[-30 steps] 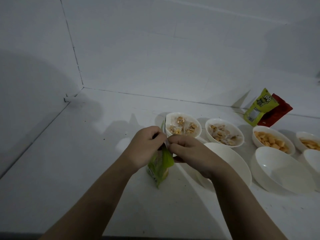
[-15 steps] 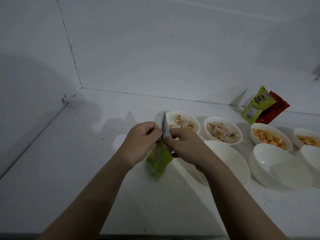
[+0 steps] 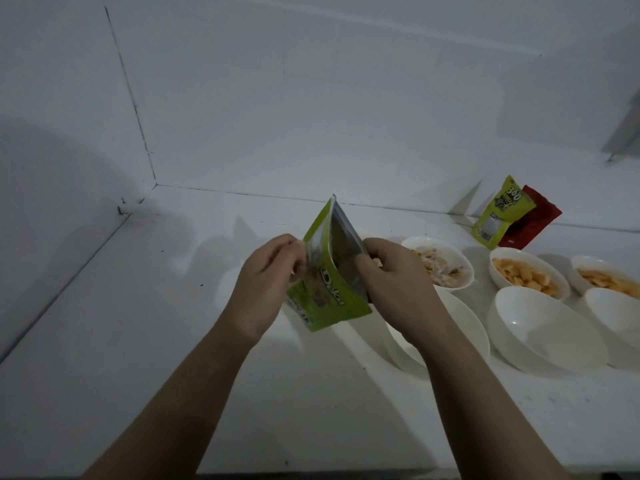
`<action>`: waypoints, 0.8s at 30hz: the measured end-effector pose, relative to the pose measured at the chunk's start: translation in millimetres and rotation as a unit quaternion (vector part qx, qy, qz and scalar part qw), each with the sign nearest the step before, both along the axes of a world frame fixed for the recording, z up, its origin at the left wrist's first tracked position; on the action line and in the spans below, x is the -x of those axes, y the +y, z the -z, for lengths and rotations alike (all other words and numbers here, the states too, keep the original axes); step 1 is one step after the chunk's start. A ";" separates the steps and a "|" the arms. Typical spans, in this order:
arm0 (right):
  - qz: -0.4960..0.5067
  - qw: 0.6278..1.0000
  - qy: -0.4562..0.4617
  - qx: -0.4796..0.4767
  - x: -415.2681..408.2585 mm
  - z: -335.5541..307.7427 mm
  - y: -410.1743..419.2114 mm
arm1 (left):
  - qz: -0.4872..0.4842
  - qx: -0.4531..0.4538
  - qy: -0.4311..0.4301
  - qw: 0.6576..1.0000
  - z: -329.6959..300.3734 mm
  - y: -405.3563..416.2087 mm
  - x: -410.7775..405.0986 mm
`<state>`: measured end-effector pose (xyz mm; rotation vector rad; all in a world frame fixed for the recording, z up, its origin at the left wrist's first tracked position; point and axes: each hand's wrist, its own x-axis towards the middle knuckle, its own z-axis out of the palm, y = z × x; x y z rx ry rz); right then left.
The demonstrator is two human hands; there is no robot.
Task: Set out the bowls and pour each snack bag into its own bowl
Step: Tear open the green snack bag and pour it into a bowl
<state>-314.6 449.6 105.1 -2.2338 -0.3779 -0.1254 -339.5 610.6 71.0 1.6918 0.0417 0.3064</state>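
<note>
A green snack bag (image 3: 327, 292) hangs above the counter, its top pulled apart so the silver lining shows. My left hand (image 3: 266, 282) pinches its left wall and my right hand (image 3: 394, 282) pinches its right wall. Under my right wrist sits an empty white bowl (image 3: 464, 327). To its right is another empty bowl (image 3: 543, 327), and a third empty bowl (image 3: 620, 313) is cut off by the frame edge. Behind them stand a bowl of wrapped sweets (image 3: 446, 261), a bowl of orange crackers (image 3: 526, 275) and a bowl of chips (image 3: 602, 275).
A green bag (image 3: 498, 213) and a red bag (image 3: 533, 220) lean on the back wall at the right. White walls meet in a corner at the far left. The white counter (image 3: 156, 323) stretches left of my hands; its front edge runs along the bottom.
Both hands have lifted the green bag and pulled its top open; it was pinched shut lower down before. The leftmost filled bowl is now hidden behind the bag and my right hand.
</note>
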 end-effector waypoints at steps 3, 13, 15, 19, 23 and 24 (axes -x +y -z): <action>-0.008 0.999 -0.046 -0.003 6.3 -8.2 -2.5 | -0.066 0.022 0.136 0.988 21.9 4.4 -11.9; -0.069 0.996 -0.052 -0.018 27.8 -15.4 2.9 | -0.055 0.288 0.179 0.939 42.7 0.5 -19.4; -0.056 0.998 -0.040 0.000 25.5 -13.7 -1.2 | -0.074 0.319 0.163 0.931 45.4 5.1 -21.1; -0.007 0.999 -0.032 0.012 14.5 -6.8 -16.6 | -0.046 0.383 0.138 0.912 53.5 6.8 -28.9; 0.021 0.999 -0.039 0.011 12.7 -0.8 -35.7 | -0.013 0.381 0.160 0.910 57.9 -9.3 -41.2; 0.023 0.999 -0.036 0.021 11.6 -0.6 -42.0 | -0.007 0.379 0.168 0.910 56.6 -13.6 -44.9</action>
